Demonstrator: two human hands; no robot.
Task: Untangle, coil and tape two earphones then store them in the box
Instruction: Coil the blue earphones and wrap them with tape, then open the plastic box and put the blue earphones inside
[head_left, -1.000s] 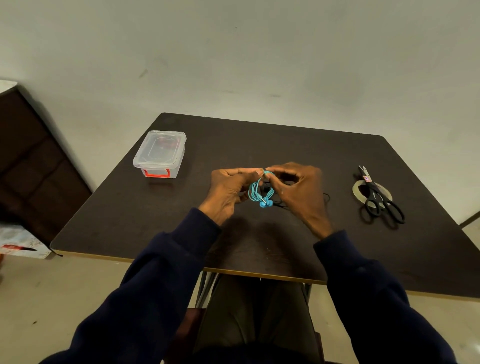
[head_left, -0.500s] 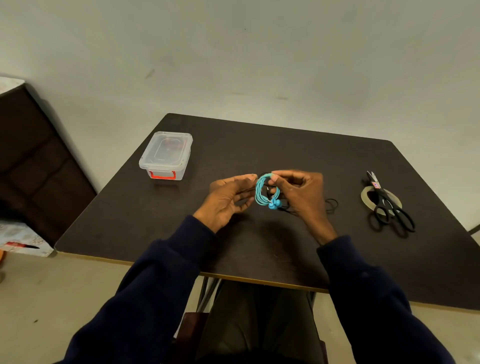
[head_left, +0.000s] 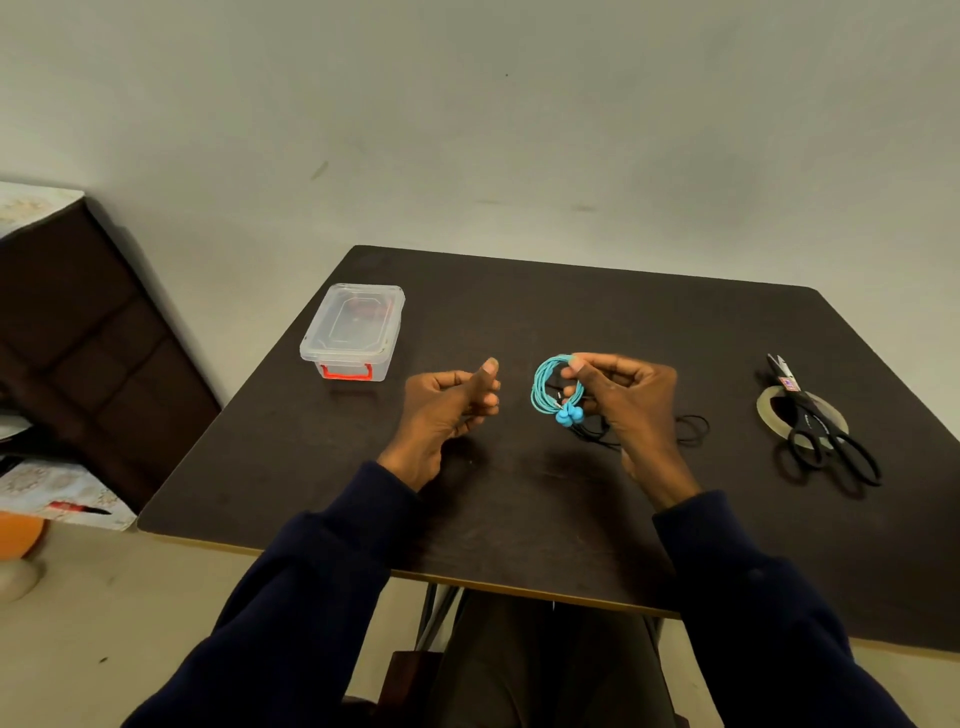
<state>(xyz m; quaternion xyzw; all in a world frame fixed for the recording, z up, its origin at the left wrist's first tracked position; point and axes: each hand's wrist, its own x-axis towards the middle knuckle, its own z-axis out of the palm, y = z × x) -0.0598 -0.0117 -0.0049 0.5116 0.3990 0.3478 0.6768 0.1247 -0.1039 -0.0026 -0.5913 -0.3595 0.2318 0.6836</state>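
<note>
My right hand (head_left: 626, 397) pinches a coiled blue earphone (head_left: 545, 388) just above the dark table (head_left: 571, 322); its two blue earbuds hang at the bottom of the coil. My left hand (head_left: 449, 402) hovers a short way to the left of the coil, fingers loosely curled, holding nothing. A black earphone (head_left: 693, 428) lies on the table under and to the right of my right hand, partly hidden by it. The clear plastic box (head_left: 353, 330) with a red latch stands closed at the table's left. A tape roll (head_left: 826, 413) lies at the right, under black scissors (head_left: 823, 431).
A dark brown cabinet (head_left: 78, 332) stands to the left of the table. On the floor below it lie a patterned package (head_left: 67, 493) and an orange object (head_left: 18, 535). A plain wall (head_left: 519, 130) rises behind the table.
My left hand has let go of the blue coil and drawn away to the left. My right hand keeps hold of the coil. The camera view has shifted left.
</note>
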